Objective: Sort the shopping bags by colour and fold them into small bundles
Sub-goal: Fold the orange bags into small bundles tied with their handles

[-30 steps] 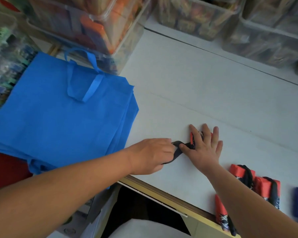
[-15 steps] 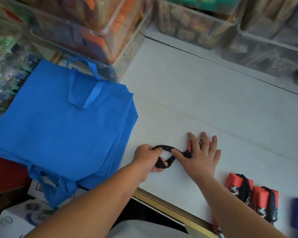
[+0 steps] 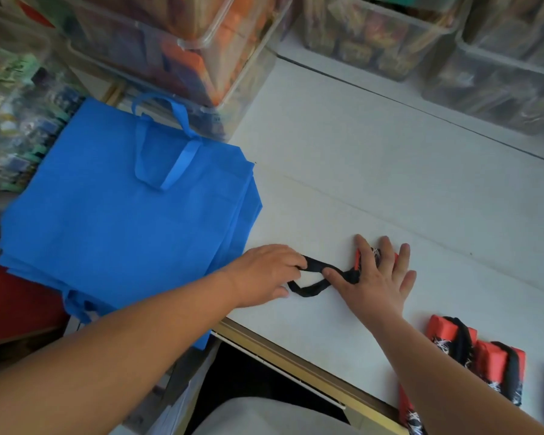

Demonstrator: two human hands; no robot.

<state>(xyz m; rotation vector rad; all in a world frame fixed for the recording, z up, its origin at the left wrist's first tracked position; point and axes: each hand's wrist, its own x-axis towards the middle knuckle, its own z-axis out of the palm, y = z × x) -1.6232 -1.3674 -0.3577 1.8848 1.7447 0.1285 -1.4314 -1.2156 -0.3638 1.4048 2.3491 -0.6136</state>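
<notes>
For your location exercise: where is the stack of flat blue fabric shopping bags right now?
In the head view, the stack of flat blue fabric shopping bags lies left, overhanging the white table edge, beside the left hand, below the clear bins.

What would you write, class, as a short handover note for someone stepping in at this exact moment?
Left hand: grip closed on the black strap, pulled out into a loop on the table.
Right hand: pressed flat, pinning the red bundle being tied.
Done: two finished red bundles lie near the table's front edge at right; a third shows partly below the right arm.
Left: wrap the strap round this bundle, then fold the stack of blue bags at left and the red fabric under it.
</notes>
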